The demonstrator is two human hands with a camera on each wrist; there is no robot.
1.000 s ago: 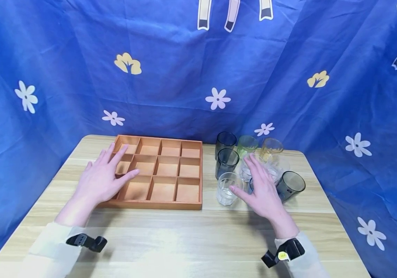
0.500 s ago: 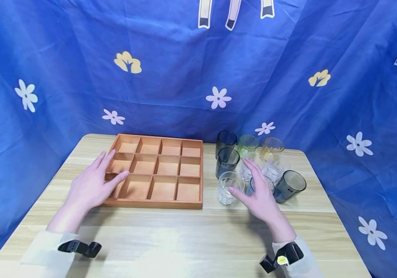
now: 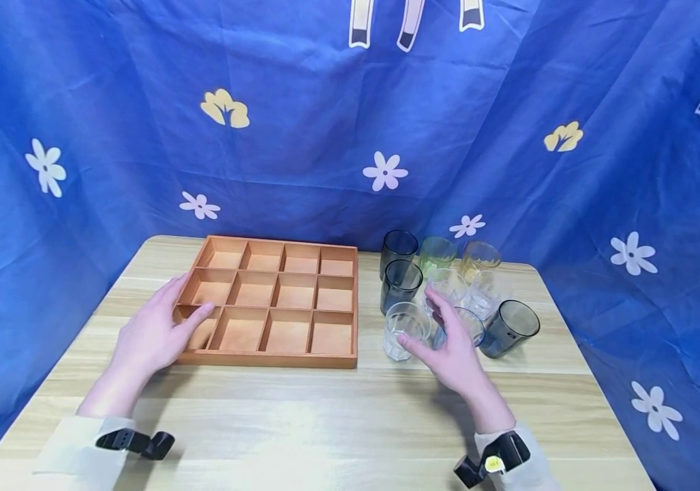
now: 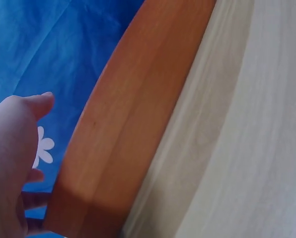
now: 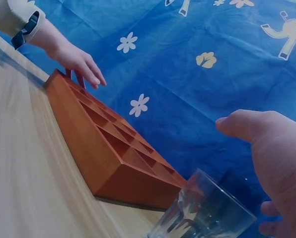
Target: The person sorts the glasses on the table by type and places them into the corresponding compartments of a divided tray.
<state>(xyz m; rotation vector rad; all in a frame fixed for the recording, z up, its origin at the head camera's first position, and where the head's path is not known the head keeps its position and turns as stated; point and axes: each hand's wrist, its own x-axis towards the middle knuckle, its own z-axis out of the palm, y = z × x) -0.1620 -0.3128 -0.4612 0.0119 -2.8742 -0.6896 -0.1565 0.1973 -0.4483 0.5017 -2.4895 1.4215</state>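
Observation:
A reddish-brown wooden box (image 3: 291,360), divided into several compartments, lies at the left of the table. My left hand (image 3: 148,334) is at its front left corner, the fingers along the outer left side and the thumb over the corner compartment. Whether those fingers touch the wood I cannot tell. My right hand (image 3: 452,353) is over the front of a group of drinking glasses, thumb apart from the fingers. Its thumb overlaps a clear glass (image 3: 395,327) in the head view; the right wrist view shows thumb and clear glass (image 5: 197,213) apart. A bluish glass (image 3: 471,327) is partly hidden behind the hand.
Dark grey glasses stand at the group's left, among them one dark glass (image 3: 400,293); another grey glass (image 3: 509,331) is at the right. Behind are a green glass (image 3: 437,254), an amber glass (image 3: 480,258) and clear ones. A blue curtain (image 3: 300,136) hangs behind the table.
My left hand has moved left and down, from over the compartments to the box's left side. The right hand has shifted slightly toward the front and its fingers bend a little more.

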